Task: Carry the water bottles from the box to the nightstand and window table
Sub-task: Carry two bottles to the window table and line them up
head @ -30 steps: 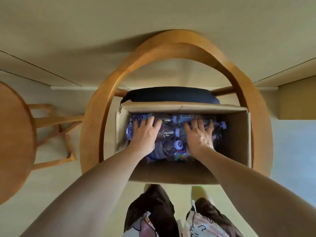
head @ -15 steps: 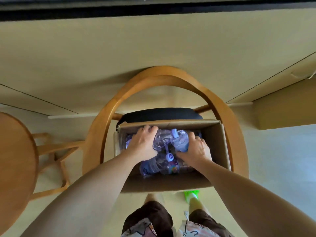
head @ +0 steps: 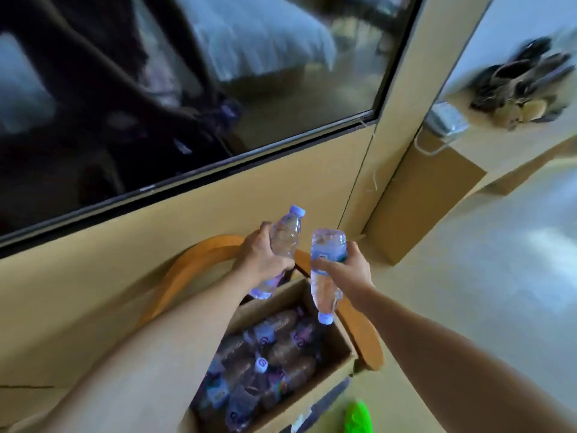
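Note:
My left hand [head: 260, 259] grips a clear water bottle [head: 285, 234] with its pale blue cap pointing up. My right hand [head: 348, 271] grips a second water bottle [head: 324, 284] upside down, cap pointing toward the box. Both bottles are held above the open cardboard box [head: 342, 353], which sits on a wooden chair [head: 193, 264] and holds several more bottles [head: 265, 354] lying on their sides.
A dark wall-mounted screen [head: 156, 89] hangs ahead above a beige wall panel. To the right a shelf [head: 468, 142] carries a telephone [head: 446, 120] and dark cables or a bag [head: 524, 79]. Pale floor opens to the right. A green slipper [head: 357, 417] shows at the bottom.
Both hands have lifted out of the box, each with a bottle. My view has swung up and to the right, away from straight down.

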Demonstrator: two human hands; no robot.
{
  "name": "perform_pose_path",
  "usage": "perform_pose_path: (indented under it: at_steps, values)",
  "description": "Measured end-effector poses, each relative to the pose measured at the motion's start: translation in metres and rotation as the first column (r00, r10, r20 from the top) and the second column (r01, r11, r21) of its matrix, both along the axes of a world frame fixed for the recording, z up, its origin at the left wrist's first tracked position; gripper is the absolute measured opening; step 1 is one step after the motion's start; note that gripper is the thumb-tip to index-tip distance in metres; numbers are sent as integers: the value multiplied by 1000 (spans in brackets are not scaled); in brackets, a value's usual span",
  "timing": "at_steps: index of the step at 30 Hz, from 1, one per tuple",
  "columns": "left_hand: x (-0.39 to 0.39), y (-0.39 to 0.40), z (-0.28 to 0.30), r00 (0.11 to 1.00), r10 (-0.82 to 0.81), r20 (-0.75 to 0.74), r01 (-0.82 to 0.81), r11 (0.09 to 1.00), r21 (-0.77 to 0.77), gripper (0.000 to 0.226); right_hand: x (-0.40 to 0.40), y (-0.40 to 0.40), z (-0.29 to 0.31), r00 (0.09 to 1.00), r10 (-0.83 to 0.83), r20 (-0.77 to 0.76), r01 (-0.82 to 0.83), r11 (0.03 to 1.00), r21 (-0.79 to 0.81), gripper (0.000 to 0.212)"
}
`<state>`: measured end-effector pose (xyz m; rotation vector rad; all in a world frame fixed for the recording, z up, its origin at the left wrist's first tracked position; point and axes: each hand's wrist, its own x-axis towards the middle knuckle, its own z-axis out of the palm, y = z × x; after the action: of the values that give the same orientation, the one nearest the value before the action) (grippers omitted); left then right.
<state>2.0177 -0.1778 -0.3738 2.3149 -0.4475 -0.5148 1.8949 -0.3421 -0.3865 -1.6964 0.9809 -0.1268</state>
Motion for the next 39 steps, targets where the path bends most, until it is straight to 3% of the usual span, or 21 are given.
perform_pose_path:
  at_steps: [5,13,20,25,32,39]
  values:
    - [-22,-89,66,996,-74,58,81,988,-131,61,-45,-67,66,941,-204,269,166,973,158,53]
    - [-140,-251,155,950,-302,79,309,878,-367,58,-171,-185,146,759,-401,513,309,915,257,53]
    - [-283,-390,191,882,-471,5,408,757,-511,69,-322,-285,180,582,-577,573,497,810,311,41]
    - [-384,-465,206,836,-545,-58,414,697,-586,57,-426,-336,194,433,-679,593,631,698,339,43]
    - [-508,-561,215,667,-742,-69,588,581,-563,63,-548,-396,198,259,-756,601,773,536,341,45]
    - [-596,-676,205,512,-859,-20,715,439,-543,68,-634,-482,193,141,-781,608,866,395,307,52]
